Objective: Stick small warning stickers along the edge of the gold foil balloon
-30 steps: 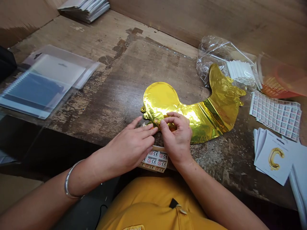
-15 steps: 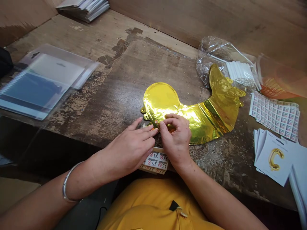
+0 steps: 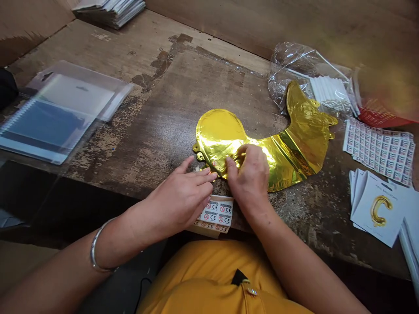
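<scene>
A flat gold foil balloon point(image 3: 219, 126), curved like a letter C, lies on the worn wooden table. My left hand point(image 3: 183, 196) rests at its lower left edge near the small tabs, fingers stretched out and pressing the foil. A small warning sticker point(image 3: 214, 164) shows on the foil just above those fingertips. On the balloon's middle sits my right hand point(image 3: 250, 174), its fingers bent over the foil and its thumb apart from them. Sheets of printed CE stickers point(image 3: 218, 213) lie at the table edge between my wrists, partly covered by my left hand.
At the right are small label sheets point(image 3: 379, 148), cards picturing a gold C point(image 3: 379, 211) and a red basket point(image 3: 382, 114). Behind the balloon sits a plastic bag of white sticks point(image 3: 329, 93). Clear sleeves point(image 3: 62, 113) lie left; a paper stack point(image 3: 109, 13) stands at the back.
My right hand has moved a little right and up from the small sticker, and its thumb and forefinger have parted. My left hand stays at the balloon's edge. The view has shifted slightly.
</scene>
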`<state>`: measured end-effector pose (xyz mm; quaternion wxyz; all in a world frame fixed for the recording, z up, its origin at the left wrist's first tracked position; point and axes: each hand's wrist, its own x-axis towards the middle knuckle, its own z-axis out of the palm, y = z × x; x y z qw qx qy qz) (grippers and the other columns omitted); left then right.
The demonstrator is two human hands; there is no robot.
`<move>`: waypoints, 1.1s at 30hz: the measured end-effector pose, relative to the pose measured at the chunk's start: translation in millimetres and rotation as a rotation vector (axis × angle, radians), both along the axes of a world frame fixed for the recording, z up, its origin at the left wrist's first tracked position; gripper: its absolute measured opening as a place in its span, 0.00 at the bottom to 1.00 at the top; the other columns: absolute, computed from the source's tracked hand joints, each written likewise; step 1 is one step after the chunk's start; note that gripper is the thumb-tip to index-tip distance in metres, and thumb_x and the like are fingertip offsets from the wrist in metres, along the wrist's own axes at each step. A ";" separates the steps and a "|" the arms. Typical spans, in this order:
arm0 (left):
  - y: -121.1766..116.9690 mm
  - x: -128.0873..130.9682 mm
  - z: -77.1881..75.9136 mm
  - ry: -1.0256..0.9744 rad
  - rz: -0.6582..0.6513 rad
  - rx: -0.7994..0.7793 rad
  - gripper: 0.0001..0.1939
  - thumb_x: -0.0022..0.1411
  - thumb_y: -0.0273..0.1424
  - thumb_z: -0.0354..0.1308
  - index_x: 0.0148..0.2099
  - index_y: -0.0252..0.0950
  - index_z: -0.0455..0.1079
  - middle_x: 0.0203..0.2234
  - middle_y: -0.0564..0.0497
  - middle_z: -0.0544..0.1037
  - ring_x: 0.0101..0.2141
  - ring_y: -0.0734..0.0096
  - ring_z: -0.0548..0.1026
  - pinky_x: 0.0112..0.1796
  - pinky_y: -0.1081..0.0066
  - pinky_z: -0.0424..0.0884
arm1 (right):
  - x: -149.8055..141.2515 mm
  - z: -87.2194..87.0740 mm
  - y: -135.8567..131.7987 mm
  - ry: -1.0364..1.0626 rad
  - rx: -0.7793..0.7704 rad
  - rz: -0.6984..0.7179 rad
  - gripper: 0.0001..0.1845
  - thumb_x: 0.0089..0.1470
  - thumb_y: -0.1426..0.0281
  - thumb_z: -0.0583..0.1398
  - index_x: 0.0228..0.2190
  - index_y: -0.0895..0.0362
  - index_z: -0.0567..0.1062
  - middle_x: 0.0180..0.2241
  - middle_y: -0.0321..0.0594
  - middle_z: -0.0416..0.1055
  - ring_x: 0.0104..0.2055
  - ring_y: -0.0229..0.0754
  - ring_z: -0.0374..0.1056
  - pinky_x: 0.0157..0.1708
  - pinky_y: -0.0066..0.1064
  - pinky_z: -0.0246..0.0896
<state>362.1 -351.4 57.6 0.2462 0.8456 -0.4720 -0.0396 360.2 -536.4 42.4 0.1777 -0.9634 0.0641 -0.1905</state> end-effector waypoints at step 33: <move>18.6 -11.7 -5.7 0.024 0.098 0.044 0.08 0.66 0.29 0.48 0.37 0.37 0.68 0.60 0.43 0.67 0.60 0.62 0.64 0.61 0.50 0.55 | -20.6 6.8 -12.8 0.009 -0.478 0.541 0.11 0.57 0.80 0.54 0.27 0.59 0.73 0.28 0.44 0.73 0.31 0.46 0.64 0.32 0.35 0.61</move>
